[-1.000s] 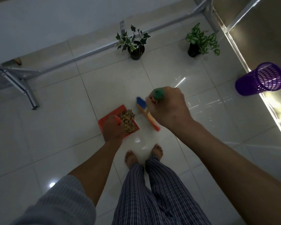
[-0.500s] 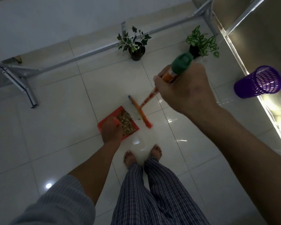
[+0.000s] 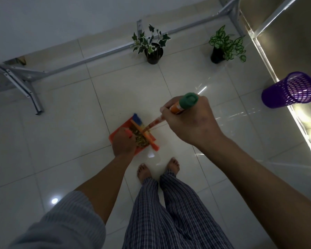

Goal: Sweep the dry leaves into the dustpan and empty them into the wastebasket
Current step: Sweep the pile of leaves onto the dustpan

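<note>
An orange dustpan [image 3: 115, 134] sits low over the white floor tiles just ahead of my bare feet. My left hand [image 3: 123, 144] grips its handle. A heap of dry brown leaves [image 3: 141, 140] lies in the pan. My right hand [image 3: 189, 119] grips the orange broom handle near its green end cap [image 3: 189, 100]. The broom's head [image 3: 144, 134], orange with blue bristles, lies across the dustpan over the leaves. The purple mesh wastebasket [image 3: 289, 89] stands at the right, apart from both hands.
Two potted plants stand on the floor ahead, an ivy [image 3: 152, 46] and a veined-leaf plant [image 3: 224, 46]. A grey metal table frame [image 3: 75, 64] runs along the back wall, with a leg [image 3: 31, 97] at the left. A bright glass panel [image 3: 294, 51] borders the right side.
The broom head has swung left, from the floor right of the dustpan onto it, over the leaves. My right hand dropped lower. My left hand kept hold of the dustpan.
</note>
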Motion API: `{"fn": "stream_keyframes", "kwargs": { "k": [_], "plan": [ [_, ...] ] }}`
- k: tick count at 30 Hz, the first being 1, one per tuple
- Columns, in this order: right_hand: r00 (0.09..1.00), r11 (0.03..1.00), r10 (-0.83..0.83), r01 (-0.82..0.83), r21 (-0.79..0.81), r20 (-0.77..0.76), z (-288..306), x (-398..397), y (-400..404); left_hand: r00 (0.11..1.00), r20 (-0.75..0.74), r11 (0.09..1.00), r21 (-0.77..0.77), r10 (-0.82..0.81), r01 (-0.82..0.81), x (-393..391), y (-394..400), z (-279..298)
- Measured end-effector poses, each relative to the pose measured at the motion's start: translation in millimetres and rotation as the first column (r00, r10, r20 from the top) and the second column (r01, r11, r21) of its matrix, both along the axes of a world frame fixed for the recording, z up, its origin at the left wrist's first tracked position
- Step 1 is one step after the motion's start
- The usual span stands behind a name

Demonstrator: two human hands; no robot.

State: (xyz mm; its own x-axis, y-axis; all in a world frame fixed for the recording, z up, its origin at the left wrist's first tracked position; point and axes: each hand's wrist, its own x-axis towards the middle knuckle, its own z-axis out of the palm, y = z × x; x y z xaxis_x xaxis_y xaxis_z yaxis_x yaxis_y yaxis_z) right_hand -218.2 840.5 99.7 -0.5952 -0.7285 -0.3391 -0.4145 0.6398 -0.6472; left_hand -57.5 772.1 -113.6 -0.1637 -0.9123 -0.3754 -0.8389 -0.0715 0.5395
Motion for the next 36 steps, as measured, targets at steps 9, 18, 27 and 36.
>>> {"fn": "stream_keyframes", "kwargs": {
  "k": [9,18,27,36],
  "plan": [
    [0.994,0.993,0.111,-0.111,-0.05,-0.007,32,1,-6,0.993,0.048,0.994,0.041,0.104,-0.106,-1,-2,1],
    [0.979,0.979,0.165,-0.177,-0.102,-0.119,64,-10,-14,0.987,0.004,0.987,0.019,0.159,-0.159,15,-9,7],
    [0.956,0.954,0.232,-0.26,-0.149,-0.182,63,-3,-32,0.971,0.036,0.972,0.002,0.236,-0.236,48,-23,17],
    [0.797,0.806,0.589,-0.592,0.015,-0.134,8,22,-60,0.964,0.047,0.965,-0.021,0.263,-0.262,77,-24,17]
  ]
}}
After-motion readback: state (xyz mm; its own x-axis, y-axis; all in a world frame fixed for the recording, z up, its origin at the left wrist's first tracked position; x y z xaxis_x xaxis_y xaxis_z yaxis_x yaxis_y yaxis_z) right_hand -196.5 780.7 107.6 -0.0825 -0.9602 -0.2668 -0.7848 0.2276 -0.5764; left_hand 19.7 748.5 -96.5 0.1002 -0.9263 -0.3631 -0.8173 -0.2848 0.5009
